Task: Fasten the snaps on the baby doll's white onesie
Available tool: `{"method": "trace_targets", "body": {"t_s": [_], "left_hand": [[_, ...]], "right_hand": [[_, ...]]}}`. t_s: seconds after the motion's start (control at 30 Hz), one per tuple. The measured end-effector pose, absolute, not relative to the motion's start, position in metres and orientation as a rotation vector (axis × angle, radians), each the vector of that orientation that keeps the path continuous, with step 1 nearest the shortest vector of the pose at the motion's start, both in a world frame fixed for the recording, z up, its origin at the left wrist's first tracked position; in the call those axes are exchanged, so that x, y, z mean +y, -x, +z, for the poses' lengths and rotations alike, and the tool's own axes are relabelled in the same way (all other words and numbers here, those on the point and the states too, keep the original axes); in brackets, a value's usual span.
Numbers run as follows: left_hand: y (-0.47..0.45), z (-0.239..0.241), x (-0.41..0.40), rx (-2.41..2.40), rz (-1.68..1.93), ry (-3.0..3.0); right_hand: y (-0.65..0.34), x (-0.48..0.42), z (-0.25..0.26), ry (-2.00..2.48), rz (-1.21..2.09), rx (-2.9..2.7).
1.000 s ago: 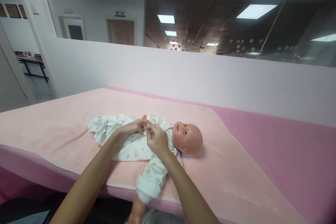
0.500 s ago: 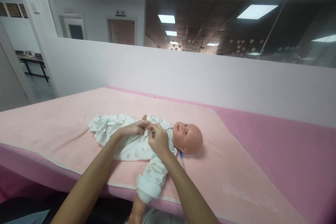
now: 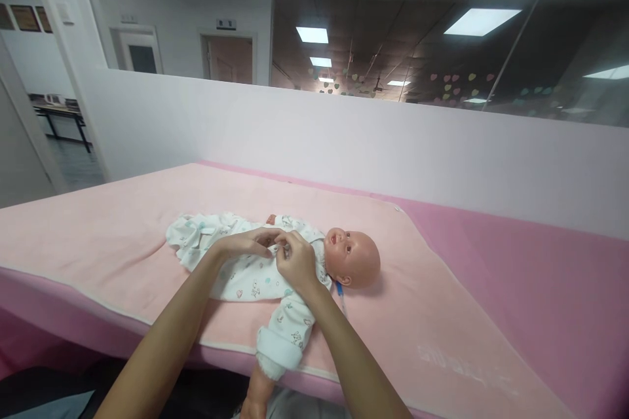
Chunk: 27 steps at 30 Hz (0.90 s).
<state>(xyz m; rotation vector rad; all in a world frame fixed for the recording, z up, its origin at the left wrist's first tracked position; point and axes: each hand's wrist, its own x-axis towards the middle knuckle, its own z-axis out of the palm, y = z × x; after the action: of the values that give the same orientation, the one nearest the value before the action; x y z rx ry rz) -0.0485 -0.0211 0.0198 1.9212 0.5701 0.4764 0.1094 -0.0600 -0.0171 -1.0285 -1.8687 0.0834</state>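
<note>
A baby doll (image 3: 361, 258) lies on its back on the table, its head to the right and one arm hanging over the near edge. It wears a white printed baby outfit (image 3: 250, 278) with long sleeves. On the doll's chest my left hand (image 3: 250, 242) and my right hand (image 3: 297, 260) meet, fingertips close together and pinched at the front of the outfit. The exact bit of cloth or fastener between the fingers is hidden. A blue-ended cord or tag (image 3: 339, 289) shows beside the doll's neck.
A peach towel (image 3: 417, 314) covers most of the pink padded table (image 3: 515, 255). Behind it runs a low white wall (image 3: 344, 137) with a window above. A doorway at the left shows a dark-legged desk (image 3: 59, 111).
My left hand's fingers have shifted slightly and bent at the outfit's front. My right hand has barely moved, and the doll lies as before.
</note>
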Motion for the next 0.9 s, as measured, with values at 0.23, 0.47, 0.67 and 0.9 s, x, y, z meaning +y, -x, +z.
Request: {"method": "trace_targets", "body": {"t_s": [0.23,0.47,0.67,0.9], "left_hand": [[0.0468,0.0188,-0.0209,0.599,0.531,-1.963],[0.0485,0.0152,-0.0177,0.645,0.535,-1.910],[0.0497,0.0140,-0.0161,0.696,0.548,-1.905],[0.0490,0.0136,-0.0164,0.763,0.562,-1.921]], "right_hand": [[-0.1099,-0.0629,-0.0146,0.997,0.080,-1.903],[-0.1102,-0.0643,-0.0129,0.991,0.081,-1.916],[-0.1101,-0.0627,-0.0157,1.011,0.080,-1.910],[-0.1101,-0.0609,-0.0166,1.011,0.067,-1.927]]}}
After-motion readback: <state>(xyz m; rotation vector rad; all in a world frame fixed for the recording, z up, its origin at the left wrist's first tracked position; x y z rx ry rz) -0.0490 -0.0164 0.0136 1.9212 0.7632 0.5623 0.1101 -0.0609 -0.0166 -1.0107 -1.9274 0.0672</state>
